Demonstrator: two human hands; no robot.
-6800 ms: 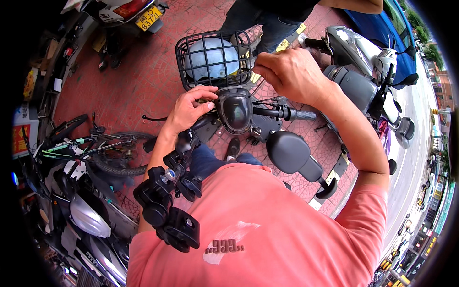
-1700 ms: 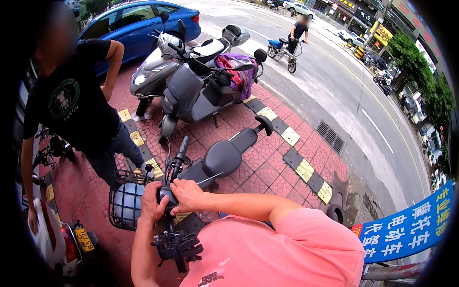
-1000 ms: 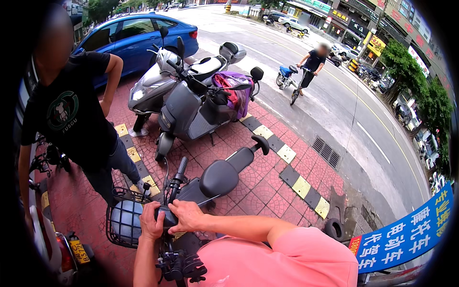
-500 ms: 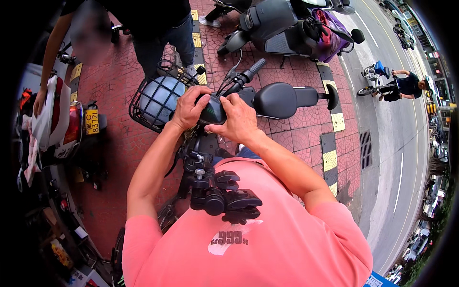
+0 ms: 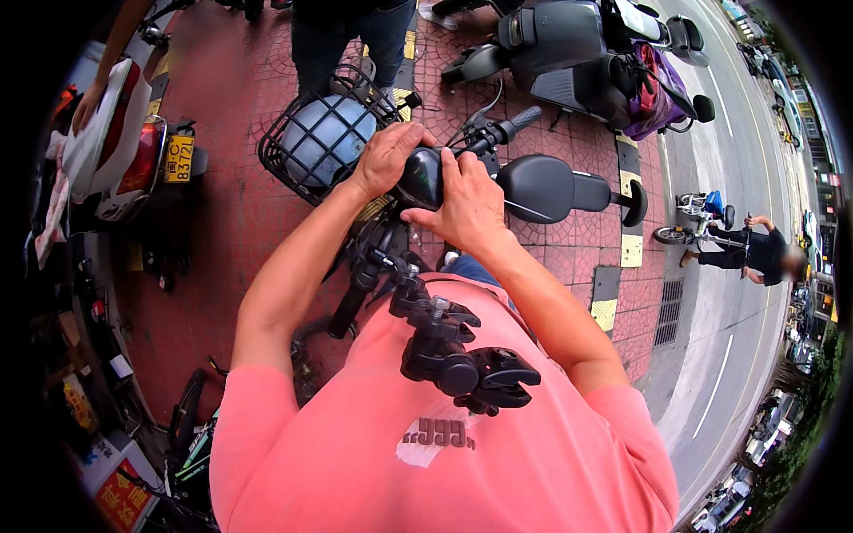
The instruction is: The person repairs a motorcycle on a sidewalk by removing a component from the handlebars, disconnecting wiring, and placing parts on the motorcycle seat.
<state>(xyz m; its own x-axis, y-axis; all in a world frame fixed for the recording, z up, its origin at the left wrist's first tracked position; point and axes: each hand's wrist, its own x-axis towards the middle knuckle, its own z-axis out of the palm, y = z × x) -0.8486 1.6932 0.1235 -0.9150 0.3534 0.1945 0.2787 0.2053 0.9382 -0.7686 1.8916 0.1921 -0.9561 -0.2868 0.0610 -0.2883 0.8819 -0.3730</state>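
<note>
Black housing (image 5: 419,182): glossy and rounded, set at the middle of the bike's handlebar (image 5: 487,140), between the two hands and near the basket.
Left grip (image 5: 389,160): a bare hand at the housing's left edge, touching it with bent fingers; the fingertips are partly hidden, so whether it is clenched there I cannot tell.
Right grip (image 5: 466,200): grasping the housing's right side, fingers at the upper edge, thumb stretched along the near edge.
Wire basket (image 5: 265,153): black, at the front of the bike, with a pale blue-grey rounded thing (image 5: 342,124) inside.
Seat (image 5: 536,188): black, just right of the right hand.
Jointed mount (image 5: 458,360): black, with clamps, in front of the wearer's pink shirt (image 5: 426,489).
Ground: red paving (image 5: 213,302) under the bike, grey road (image 5: 702,346) at the right.
Parked scooters: a grey scooter (image 5: 555,40) at upper right, a purple cover (image 5: 656,93) on its rear; a white scooter (image 5: 111,147) at the left, another person's hand (image 5: 87,107) on it.
People: dark jeans (image 5: 349,44) beyond the basket; a person in dark clothes (image 5: 755,253) with a small bicycle on the road.
</note>
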